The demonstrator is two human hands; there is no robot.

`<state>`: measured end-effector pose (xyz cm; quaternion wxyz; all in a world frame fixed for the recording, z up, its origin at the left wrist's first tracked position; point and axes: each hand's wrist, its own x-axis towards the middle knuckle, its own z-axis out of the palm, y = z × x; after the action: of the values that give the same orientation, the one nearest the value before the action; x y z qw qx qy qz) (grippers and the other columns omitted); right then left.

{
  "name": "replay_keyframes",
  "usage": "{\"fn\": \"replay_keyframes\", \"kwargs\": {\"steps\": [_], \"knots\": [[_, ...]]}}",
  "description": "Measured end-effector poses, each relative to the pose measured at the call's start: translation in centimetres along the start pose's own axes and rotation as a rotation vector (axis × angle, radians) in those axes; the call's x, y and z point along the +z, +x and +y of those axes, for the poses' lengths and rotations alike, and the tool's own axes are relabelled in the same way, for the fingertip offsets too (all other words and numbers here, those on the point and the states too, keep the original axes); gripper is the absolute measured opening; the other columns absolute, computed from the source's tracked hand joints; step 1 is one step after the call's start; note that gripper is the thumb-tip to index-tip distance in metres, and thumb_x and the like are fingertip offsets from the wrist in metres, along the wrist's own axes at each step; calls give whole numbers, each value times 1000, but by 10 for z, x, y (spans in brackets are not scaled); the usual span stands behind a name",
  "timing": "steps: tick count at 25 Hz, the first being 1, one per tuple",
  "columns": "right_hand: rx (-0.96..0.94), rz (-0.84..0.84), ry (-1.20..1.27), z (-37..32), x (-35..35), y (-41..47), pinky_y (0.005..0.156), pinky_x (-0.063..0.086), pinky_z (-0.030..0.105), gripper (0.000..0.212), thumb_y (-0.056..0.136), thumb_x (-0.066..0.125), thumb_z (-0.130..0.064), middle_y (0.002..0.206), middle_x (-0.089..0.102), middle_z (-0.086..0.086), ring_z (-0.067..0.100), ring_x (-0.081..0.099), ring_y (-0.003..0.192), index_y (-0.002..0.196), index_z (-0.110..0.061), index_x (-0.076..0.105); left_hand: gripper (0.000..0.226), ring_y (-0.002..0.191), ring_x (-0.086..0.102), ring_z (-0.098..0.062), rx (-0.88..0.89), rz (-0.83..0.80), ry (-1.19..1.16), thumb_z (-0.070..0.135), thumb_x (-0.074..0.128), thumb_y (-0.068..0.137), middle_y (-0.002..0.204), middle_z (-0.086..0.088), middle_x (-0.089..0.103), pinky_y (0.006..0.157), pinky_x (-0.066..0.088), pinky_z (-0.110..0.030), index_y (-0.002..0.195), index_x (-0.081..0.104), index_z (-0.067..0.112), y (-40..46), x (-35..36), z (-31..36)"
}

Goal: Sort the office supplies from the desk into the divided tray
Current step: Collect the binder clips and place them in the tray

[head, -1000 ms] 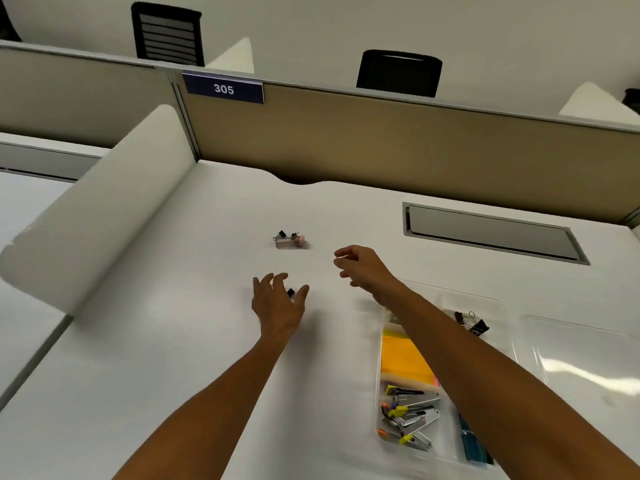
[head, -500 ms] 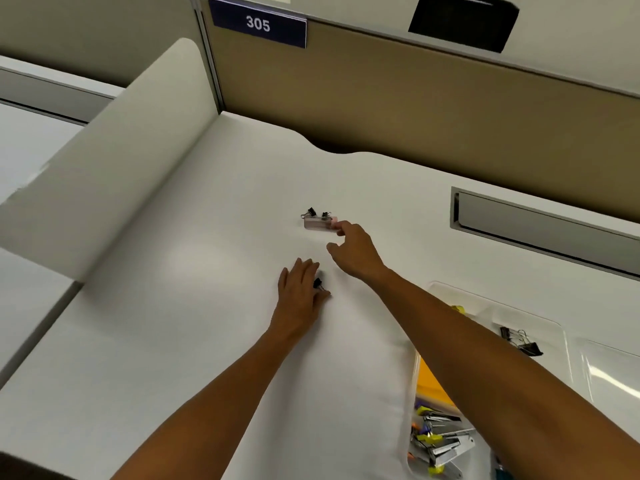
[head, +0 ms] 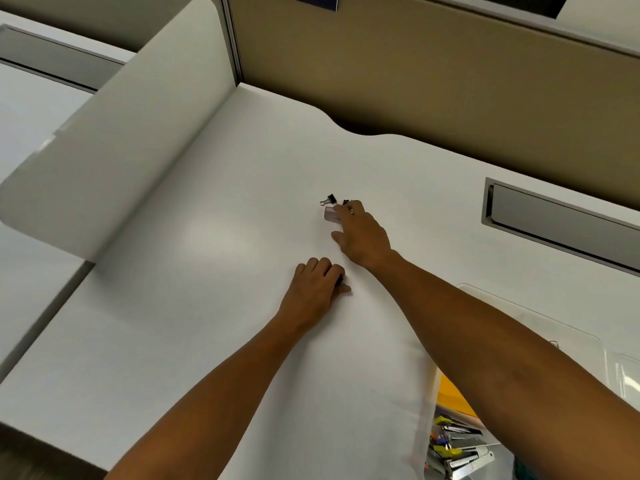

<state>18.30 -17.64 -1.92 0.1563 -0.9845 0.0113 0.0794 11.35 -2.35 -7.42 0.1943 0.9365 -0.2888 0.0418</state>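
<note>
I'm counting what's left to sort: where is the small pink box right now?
In the head view, the pink box lies mid-desk under the right hand fingertips, beside a black binder clip.

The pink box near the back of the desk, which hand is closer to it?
Right. The right hand has its fingertips on the pink box. The left hand lies nearer the person, curled over a small black clip, apart from the box.

Binder clip (head: pixel 329 199) on desk (head: pixel 194 306), behind both hands; tray (head: pixel 429 393) near right w/ staplers (head: pixel 457 452).
</note>
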Motion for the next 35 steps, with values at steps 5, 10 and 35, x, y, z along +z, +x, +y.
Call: {"fn": "replay_keyframes", "kwargs": {"steps": [5, 10, 35], "knots": [[-17, 38, -233, 13, 4, -19, 59, 46, 33, 33, 96, 53, -39, 122, 48, 7, 30, 63, 78, 121, -17, 53, 46, 60, 53, -17, 110, 36, 54, 58, 41, 94, 69, 4, 61, 53, 41, -29, 80, 59, 19, 11, -9, -6], [12, 19, -280, 26, -2, -43, 58, 40, 32, 38, 98, 46, -48, 116, 54, 7, 31, 63, 73, 118, -16, 54, 46, 47, 50, -16, 117, 10, 133, 57, 41, 95, 55, 5, 55, 43, 36, -29, 70, 53, 20, 12, -18, -4], [421, 40, 344, 104, -89, -215, 83, 50, 31, 33, 87, 69, -40, 112, 67, 1, 15, 61, 92, 115, -22, 68, 33, 49, 37, -14, -1076, -381, -1569, 24, 37, 99, 59, 1, 49, 48, 28, -21, 70, 49, 16, 36, -92, 120]]}}
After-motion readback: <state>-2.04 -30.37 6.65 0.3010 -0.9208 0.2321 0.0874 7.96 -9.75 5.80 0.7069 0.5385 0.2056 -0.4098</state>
